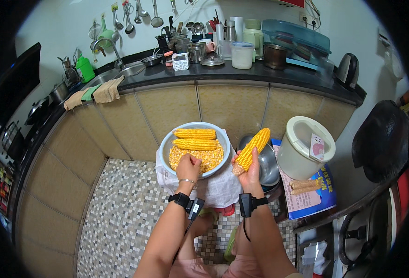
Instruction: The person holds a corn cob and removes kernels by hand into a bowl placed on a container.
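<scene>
My right hand (250, 173) is wrapped round the lower part of a yellow ear of corn (255, 147), which tilts up to the right beside the basin. A pale patch without kernels shows at its lower end. Over the near side of a light blue basin (227, 147), my left hand (188, 167) is closed with fingertips pinched together; what they hold, if anything, is hidden. Loose corn kernels (211, 160) cover the basin's bottom. Two whole ears lie side by side on top, a far one (195, 134) and a nearer one (195, 144).
A white cloth (218, 191) lies under the basin. At the right are a metal bowl (270, 167), a lidded cream bucket (291, 155) and bare corncobs (304, 187) on a printed blue-and-pink sheet (301, 206). Beyond, a black counter (167, 76) carries jars and pots.
</scene>
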`<move>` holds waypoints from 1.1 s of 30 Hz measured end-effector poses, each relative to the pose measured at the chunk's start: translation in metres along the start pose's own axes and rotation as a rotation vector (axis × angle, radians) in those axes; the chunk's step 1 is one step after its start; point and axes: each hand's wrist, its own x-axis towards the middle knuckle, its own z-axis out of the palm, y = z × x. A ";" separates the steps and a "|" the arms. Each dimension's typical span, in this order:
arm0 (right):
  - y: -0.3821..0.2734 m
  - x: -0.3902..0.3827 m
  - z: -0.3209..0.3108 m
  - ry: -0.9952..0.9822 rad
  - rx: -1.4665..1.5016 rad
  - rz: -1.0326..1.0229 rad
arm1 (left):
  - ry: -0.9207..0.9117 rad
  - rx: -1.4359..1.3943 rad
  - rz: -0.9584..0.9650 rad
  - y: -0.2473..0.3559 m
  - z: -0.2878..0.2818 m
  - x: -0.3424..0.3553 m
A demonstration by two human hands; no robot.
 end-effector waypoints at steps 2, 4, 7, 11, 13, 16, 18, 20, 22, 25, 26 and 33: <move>0.002 0.000 -0.001 -0.014 -0.009 0.009 | 0.012 -0.012 0.008 0.003 0.003 -0.002; 0.006 0.003 0.002 -0.011 -0.014 0.001 | 0.017 -0.251 0.156 0.009 0.013 -0.006; 0.008 0.002 0.001 0.010 -0.016 0.014 | -0.233 -0.472 0.126 0.042 0.023 -0.022; 0.008 -0.004 0.001 -0.015 -0.052 0.026 | -0.524 -0.555 -0.041 0.054 0.048 -0.034; 0.012 0.001 -0.006 0.006 -0.049 0.038 | -0.517 -0.583 -0.037 0.058 0.052 -0.036; 0.005 -0.002 -0.006 0.016 -0.057 0.063 | -0.541 -0.684 -0.011 0.065 0.058 -0.039; 0.005 -0.004 -0.001 -0.003 0.018 0.059 | -0.582 -0.722 -0.032 0.065 0.057 -0.038; 0.006 -0.005 -0.002 -0.022 0.003 0.032 | -0.580 -0.719 -0.018 0.066 0.057 -0.038; 0.006 -0.004 -0.003 -0.040 -0.011 0.004 | -0.581 -0.716 -0.002 0.065 0.058 -0.038; 0.011 0.001 -0.007 -0.014 -0.035 0.000 | -0.614 -0.712 -0.026 0.061 0.058 -0.036; 0.012 0.002 -0.008 -0.012 -0.040 0.001 | -0.564 -0.661 0.015 0.059 0.061 -0.035; 0.011 0.004 -0.011 0.017 -0.029 0.007 | -0.559 -0.545 0.030 0.060 0.058 -0.039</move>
